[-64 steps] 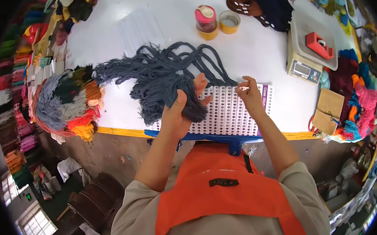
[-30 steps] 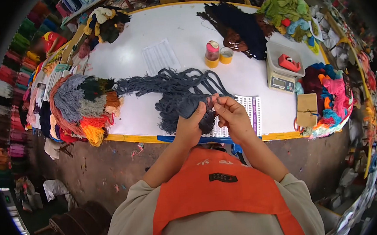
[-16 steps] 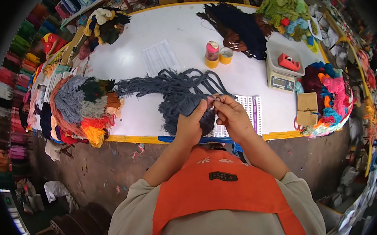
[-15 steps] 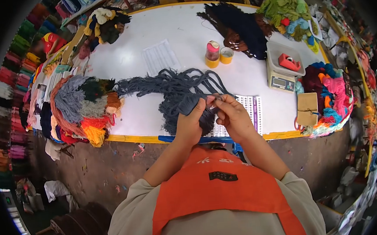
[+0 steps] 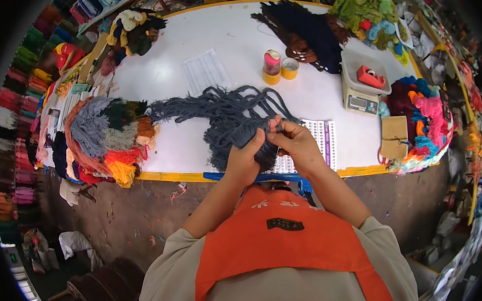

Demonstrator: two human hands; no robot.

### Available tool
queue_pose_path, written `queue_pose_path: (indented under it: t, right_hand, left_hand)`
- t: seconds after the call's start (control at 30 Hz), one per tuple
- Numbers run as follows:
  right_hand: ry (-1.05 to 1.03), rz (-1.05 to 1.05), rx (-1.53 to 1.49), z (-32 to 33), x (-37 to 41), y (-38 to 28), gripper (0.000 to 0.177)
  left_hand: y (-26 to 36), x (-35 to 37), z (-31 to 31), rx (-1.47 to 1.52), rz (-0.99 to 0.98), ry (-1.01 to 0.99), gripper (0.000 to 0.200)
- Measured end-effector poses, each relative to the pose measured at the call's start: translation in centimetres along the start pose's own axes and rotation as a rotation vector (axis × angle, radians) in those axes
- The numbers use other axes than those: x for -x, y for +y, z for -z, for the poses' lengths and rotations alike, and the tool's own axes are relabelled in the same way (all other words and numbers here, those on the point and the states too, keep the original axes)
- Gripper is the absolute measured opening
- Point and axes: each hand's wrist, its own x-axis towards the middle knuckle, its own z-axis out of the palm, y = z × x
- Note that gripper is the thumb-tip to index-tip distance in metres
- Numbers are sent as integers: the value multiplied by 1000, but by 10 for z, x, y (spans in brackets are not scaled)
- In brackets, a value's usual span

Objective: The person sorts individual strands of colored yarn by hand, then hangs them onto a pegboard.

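While my left grip [image 5: 245,157] is closed around a bundle of dark grey-blue yarn [image 5: 244,134] over the near side of the surface [image 5: 176,149], my right grip [image 5: 280,130] is drawn up close beside it; whether it pinches a strand, I cannot tell. Loose yarn [image 5: 207,105] of the same colour spreads far and left. A perforated card [image 5: 322,136] lies right; farther right stands a scale [image 5: 359,104].

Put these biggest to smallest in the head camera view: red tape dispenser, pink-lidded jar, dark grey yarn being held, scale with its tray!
1. Dark grey yarn
2. Scale with its tray
3. Pink-lidded jar and red tape dispenser: they look about the same size, so I can't rank them.
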Motion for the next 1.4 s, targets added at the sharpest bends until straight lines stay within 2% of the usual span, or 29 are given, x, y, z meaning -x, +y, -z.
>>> queue_pose_path:
  t: [0.13, 0.23, 0.87, 1.07, 1.13, 1.27, 1.4]
  right_hand:
    - [32, -4, -46, 0, 1, 0, 15]
    - [50, -17, -61, 2, 2, 0, 15]
    - [95, 67, -34, 4, -1, 2, 15]
    - [95, -23, -217, 2, 2, -6, 17]
    - [60, -49, -263, 8, 1, -3, 16]
    - [8, -74, -351, 15, -1, 2, 13]
    - [110, 55, -128, 3, 4, -3, 14]
  left_hand:
    - [1, -2, -3, 81, 52, 14, 41]
    - [-2, -3, -3, 46, 13, 1, 42]
    - [-8, -7, -8, 29, 59, -19, 46]
    - [-8, -7, -18, 59, 11, 129, 35]
    - [-11, -7, -16, 58, -8, 185, 25]
    - [-10, -9, -17, 81, -12, 189, 20]
    - [-15, -11, -12, -7, -63, 141, 18]
